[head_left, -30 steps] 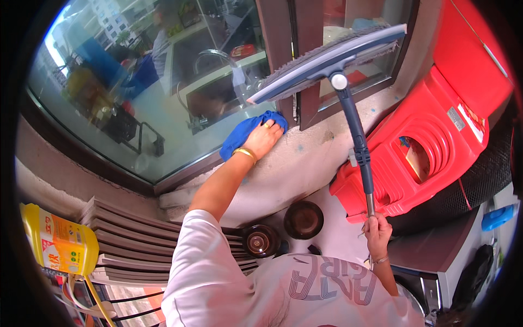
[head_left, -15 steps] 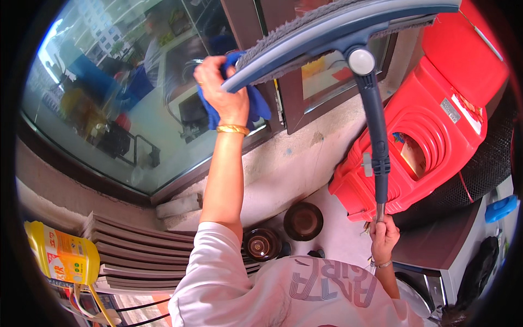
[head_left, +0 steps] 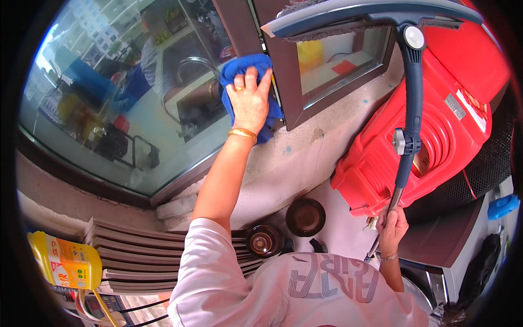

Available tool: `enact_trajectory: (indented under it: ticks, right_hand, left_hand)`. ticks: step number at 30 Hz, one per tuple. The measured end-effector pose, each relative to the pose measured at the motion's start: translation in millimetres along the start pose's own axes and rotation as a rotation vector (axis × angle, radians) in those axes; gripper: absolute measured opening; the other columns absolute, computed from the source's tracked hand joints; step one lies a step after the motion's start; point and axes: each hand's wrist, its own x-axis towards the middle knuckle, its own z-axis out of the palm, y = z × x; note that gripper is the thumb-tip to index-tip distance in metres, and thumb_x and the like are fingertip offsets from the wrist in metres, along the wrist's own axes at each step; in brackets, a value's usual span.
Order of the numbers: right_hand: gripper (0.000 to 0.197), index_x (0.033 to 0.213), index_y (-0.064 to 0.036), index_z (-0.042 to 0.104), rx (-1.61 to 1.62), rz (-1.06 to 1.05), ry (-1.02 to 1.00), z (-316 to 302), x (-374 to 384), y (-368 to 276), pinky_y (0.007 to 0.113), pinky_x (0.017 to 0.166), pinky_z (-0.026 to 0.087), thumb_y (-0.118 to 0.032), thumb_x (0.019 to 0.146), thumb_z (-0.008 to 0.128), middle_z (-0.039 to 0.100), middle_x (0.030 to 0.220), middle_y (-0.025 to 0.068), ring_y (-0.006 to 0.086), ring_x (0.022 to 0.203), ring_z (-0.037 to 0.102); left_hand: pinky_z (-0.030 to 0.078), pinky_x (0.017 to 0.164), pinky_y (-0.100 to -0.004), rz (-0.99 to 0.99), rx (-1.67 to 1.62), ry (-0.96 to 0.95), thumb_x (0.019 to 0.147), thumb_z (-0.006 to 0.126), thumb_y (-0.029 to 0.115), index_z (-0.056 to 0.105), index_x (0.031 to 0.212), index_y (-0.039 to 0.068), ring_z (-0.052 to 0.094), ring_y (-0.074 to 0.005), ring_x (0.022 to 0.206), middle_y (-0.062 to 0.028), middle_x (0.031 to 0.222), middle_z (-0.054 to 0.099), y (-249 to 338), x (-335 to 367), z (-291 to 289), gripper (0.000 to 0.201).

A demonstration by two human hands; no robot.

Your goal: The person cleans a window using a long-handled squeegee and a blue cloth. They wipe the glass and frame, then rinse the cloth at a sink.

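My left hand (head_left: 250, 103), with a gold bracelet at the wrist, presses a blue cloth (head_left: 232, 66) against the window's brown frame and the edge of its glass (head_left: 163, 136). Its fingers are bent over the cloth, which hangs down past the hand. Lower right, my right hand (head_left: 391, 228) is closed round the metal pole of a window squeegee (head_left: 411, 103). The squeegee stands upright, its wide curved head with a grey fluffy pad raised in front of the window frame at the top.
A red plastic container (head_left: 436, 131) stands on the right beside black mesh. Two dark brown bowls (head_left: 305, 217) sit low in the middle. Stacked brown slats (head_left: 147, 256) and a yellow jug (head_left: 65, 261) are at lower left. A concrete sill (head_left: 305, 136) runs under the window.
My left hand and the cloth have moved right, onto the frame edge. The squeegee head has shifted right and away from that hand. My right hand has moved slightly right.
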Motion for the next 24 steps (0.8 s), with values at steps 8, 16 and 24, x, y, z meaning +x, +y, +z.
enact_trajectory:
  ticks: [8,16,24]
  right_hand:
    - [0.019,0.091,0.0010,0.054,0.011,0.027,0.004,0.1,-3.9,-2.6,0.019,0.040,0.026,-0.015,0.098,0.046,0.046,0.059,-0.0017,0.0025,0.045,0.037]
    - [0.018,0.095,0.0013,0.056,-0.087,-0.026,-0.049,-11.4,-14.0,-7.3,0.018,0.042,0.027,-0.014,0.098,0.047,0.044,0.058,-0.0025,0.0025,0.047,0.037]
    - [0.015,0.092,0.0023,0.058,-0.263,-0.066,-0.036,-21.2,-25.2,-7.5,0.019,0.043,0.027,-0.007,0.095,0.047,0.043,0.057,-0.0037,0.0021,0.048,0.036]
  left_hand:
    - [0.038,0.072,-0.0401,-0.042,0.060,-0.413,0.079,0.054,0.014,0.062,0.116,0.020,0.048,-0.0284,0.094,-0.0092,0.109,0.051,33.7,-56.7,11.5,0.037]
    - [0.038,0.072,-0.0404,0.128,0.055,-0.558,0.085,0.051,0.017,0.062,0.114,0.015,0.048,-0.0237,0.095,-0.0040,0.102,0.049,43.2,-116.9,22.6,0.031]
    - [0.042,0.081,-0.0392,-0.086,-0.229,-0.160,0.072,0.057,-0.002,0.065,0.108,0.012,0.052,-0.0324,0.096,-0.0130,0.104,0.053,20.8,-62.1,-21.2,0.040]
